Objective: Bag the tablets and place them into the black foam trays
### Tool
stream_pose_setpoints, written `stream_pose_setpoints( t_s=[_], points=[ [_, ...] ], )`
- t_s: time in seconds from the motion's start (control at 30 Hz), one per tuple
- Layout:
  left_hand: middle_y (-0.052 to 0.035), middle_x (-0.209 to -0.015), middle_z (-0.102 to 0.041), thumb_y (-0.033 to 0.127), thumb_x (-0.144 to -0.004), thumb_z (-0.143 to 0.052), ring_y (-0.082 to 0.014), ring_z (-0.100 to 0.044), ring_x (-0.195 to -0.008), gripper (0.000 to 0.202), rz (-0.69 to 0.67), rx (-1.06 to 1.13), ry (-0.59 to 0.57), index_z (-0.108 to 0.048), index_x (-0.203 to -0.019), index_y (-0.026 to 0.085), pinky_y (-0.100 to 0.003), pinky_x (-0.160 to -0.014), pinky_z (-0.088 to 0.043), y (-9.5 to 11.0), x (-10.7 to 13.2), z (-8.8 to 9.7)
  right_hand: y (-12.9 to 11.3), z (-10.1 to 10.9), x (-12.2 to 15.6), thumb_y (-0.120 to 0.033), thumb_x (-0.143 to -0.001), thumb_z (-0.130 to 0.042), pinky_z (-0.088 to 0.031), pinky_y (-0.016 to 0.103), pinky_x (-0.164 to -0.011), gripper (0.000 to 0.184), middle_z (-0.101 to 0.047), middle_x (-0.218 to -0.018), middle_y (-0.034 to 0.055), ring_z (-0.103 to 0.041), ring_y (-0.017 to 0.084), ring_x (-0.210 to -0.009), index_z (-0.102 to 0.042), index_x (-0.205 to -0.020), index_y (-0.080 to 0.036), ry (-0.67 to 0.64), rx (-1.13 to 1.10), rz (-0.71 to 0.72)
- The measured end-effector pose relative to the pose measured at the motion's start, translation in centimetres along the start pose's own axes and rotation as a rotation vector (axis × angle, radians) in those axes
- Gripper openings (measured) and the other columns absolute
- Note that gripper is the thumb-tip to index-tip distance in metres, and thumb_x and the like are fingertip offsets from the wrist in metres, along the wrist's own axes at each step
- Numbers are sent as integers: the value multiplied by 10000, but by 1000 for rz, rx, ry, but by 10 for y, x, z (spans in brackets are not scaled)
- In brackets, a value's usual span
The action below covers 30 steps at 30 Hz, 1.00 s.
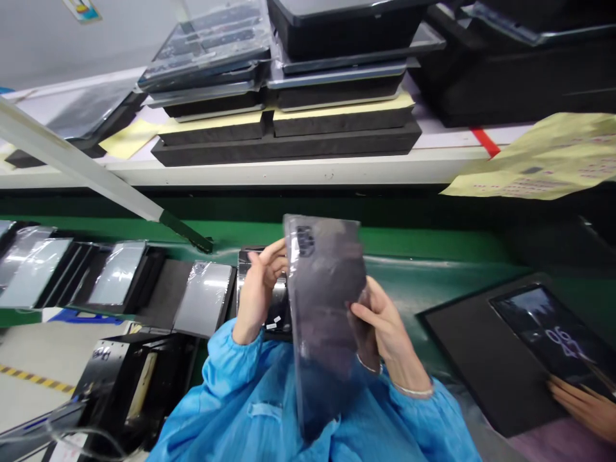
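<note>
Both my hands hold up a dark flat device sealed in a clear plastic bag (323,308), standing on end above the green belt (423,247). My left hand (257,292) is closed, fingers pinching the bag's upper left edge. My right hand (385,330) is closed on the bag's right edge, thumb on the front; thin bracelets circle that wrist. Blue sleeves cover both arms. Behind the bag another wrapped device (276,308) lies on the belt, mostly hidden.
Several wrapped devices (205,298) on black trays line the belt to the left. A shelf above carries stacked black trays (289,122) and a yellow sheet (543,160). At lower right, another person's hand (584,401) touches a lit tablet (553,337) on a black pad.
</note>
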<state>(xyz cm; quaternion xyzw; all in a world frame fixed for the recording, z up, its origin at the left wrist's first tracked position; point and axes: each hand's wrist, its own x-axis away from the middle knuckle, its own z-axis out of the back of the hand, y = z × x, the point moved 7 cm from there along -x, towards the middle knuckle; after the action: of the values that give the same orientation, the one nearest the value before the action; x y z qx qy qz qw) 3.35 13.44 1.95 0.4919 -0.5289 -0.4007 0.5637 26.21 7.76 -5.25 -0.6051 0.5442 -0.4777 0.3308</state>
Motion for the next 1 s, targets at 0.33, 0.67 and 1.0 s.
stream_pose_setpoints(
  t_s=[0.33,0.67,1.0],
  points=[
    [6,-859,-616,106,-917,-729,-104,-624,-801,109,-869,-253,76,-678,-904,201,-215,-659,-549,67,43,-36,-70,32,66,-224,-595,-980,-610,290,-714,598,-701,-919,-12,-680,180,-787,-629,-1078,-246,492,222,398],
    [12,-870,-709,30,-777,-847,-141,-760,-861,191,-1490,-563,-54,-734,-887,138,-254,-659,-596,93,97,-56,-66,34,79,-211,-648,-951,-639,252,-632,513,-716,-858,-14,-697,165,-696,-640,-1055,-240,462,169,321],
    [8,-903,-719,8,-747,-860,-149,-774,-887,239,-1487,-499,-72,-752,-930,118,-260,-676,-596,88,99,-54,-66,29,82,-138,-675,-928,-653,220,-644,522,-738,-870,-28,-736,154,-670,-632,-1091,-246,433,114,307]
  ],
)
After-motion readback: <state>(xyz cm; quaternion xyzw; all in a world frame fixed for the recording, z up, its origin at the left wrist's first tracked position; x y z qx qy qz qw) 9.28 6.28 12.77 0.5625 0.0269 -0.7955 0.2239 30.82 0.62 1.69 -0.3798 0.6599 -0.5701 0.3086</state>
